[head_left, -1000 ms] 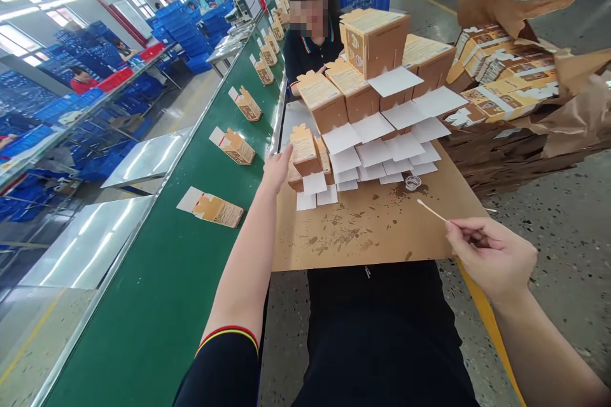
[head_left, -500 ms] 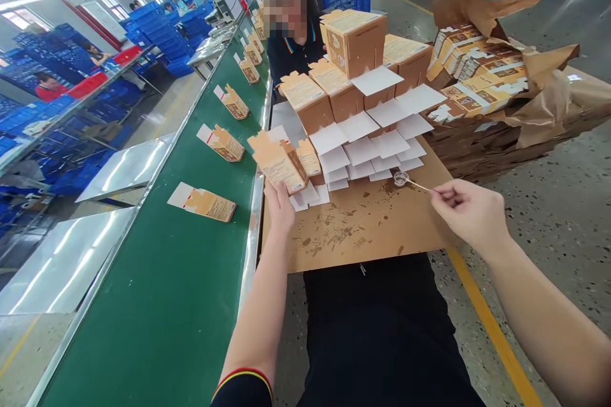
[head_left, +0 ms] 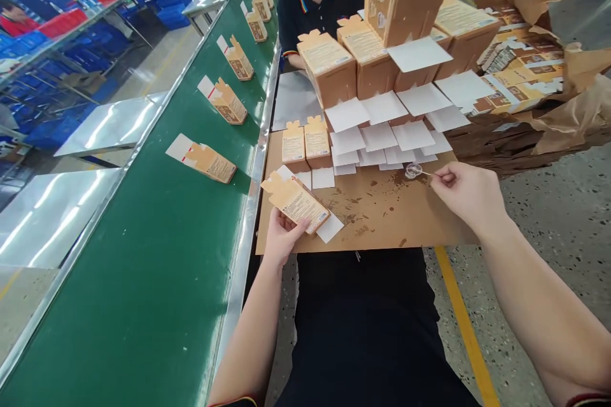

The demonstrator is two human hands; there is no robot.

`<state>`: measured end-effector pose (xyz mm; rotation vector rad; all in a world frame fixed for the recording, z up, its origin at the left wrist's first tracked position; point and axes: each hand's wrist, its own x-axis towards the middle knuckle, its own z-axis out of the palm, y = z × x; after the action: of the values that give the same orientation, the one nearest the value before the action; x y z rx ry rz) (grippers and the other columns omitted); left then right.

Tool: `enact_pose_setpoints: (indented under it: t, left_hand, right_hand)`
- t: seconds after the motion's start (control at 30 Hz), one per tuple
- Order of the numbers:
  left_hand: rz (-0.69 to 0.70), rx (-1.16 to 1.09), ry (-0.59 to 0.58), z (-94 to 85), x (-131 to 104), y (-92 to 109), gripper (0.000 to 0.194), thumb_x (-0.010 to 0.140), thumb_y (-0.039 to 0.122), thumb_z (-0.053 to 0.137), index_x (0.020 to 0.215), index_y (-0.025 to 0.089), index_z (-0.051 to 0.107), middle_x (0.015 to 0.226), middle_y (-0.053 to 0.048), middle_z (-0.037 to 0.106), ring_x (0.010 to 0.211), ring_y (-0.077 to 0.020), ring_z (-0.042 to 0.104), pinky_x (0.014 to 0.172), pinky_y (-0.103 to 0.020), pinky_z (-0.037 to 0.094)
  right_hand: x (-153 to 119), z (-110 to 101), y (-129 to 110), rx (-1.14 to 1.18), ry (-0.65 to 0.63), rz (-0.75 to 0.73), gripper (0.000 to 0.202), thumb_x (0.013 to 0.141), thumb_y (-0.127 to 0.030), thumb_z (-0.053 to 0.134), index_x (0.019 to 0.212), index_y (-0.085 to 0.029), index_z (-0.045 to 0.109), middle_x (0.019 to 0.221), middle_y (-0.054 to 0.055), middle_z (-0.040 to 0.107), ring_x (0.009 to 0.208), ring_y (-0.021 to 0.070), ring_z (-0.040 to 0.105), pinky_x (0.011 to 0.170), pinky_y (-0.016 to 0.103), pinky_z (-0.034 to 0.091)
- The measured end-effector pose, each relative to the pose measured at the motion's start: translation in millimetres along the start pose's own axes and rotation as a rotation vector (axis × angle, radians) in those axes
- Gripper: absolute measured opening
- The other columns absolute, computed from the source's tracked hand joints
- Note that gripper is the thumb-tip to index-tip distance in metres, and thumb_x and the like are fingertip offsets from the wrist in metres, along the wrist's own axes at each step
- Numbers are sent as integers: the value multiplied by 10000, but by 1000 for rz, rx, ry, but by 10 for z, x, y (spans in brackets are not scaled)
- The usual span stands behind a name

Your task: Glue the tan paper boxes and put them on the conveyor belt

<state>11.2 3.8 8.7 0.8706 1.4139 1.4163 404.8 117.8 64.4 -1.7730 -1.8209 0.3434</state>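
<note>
Tilted over the near left of the cardboard sheet (head_left: pixel 382 226) is a tan printed carton (head_left: pixel 301 205), its top flaps up and a white bottom flap hanging open. My left hand (head_left: pixel 282 238) grips it, thumb on its face. My right hand (head_left: pixel 465 194) pinches a thin stick (head_left: pixel 426 173). The stick's far end is at a small clear round dish (head_left: pixel 412 170) on the sheet; whether it touches liquid I cannot tell. Two cartons (head_left: pixel 293 143) stand just beyond the held one. Behind them rises a stack of cartons (head_left: pixel 329 73) with white flaps sticking out towards me.
A green conveyor belt (head_left: pixel 157 267) with a metal edge runs along my left, carrying a row of cartons (head_left: pixel 212 162). A co-worker (head_left: pixel 317 9) sits behind the stack. At right, torn brown paper (head_left: pixel 582 111) surrounds bundled flat cartons (head_left: pixel 529 79). Dark wet marks spot the sheet.
My left hand has brought the carton nearer to me and turned it, showing its white bottom flap. The right hand still holds the stick at the dish. The view has shifted closer to the stack.
</note>
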Motion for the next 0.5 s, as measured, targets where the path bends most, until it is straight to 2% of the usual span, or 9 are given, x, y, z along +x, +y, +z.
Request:
enact_pose_setpoints:
  t: [0.1,0.27,0.37,0.5]
  left_hand:
    - [-2,29,-31,-24,6,20,838,650,493,1100,1315,246,654,1332,-157,815,1246,-334,815,1117,-518,661]
    - [-11,54,-53,-31,16,37,799,680,486,1087,1296,255,633,1349,-155,804,1285,-343,802,1130,-523,654]
    - [-17,44,-28,-16,28,9,789,659,515,1093,1232,250,620,1335,-149,806,1265,-332,809,1129,-510,651]
    - [-12,34,20,33,18,-13,806,616,538,1104,1184,253,607,1279,-134,818,1205,-322,826,1099,-504,664]
  right_hand:
    - [-253,24,-54,100,104,-38,112,863,-195,784,773,-241,736,672,28,717,608,184,672,685,324,575]
    - [-530,142,-243,256,131,-177,135,956,-279,743,823,-273,768,711,39,751,607,196,691,591,329,591]
    - [-739,337,-463,375,28,-273,130,984,-280,732,874,-270,800,734,21,770,593,178,692,539,303,581]
    - [-1165,751,-745,458,-158,-406,203,1012,-208,651,834,-252,739,709,-6,730,576,138,648,577,265,566]
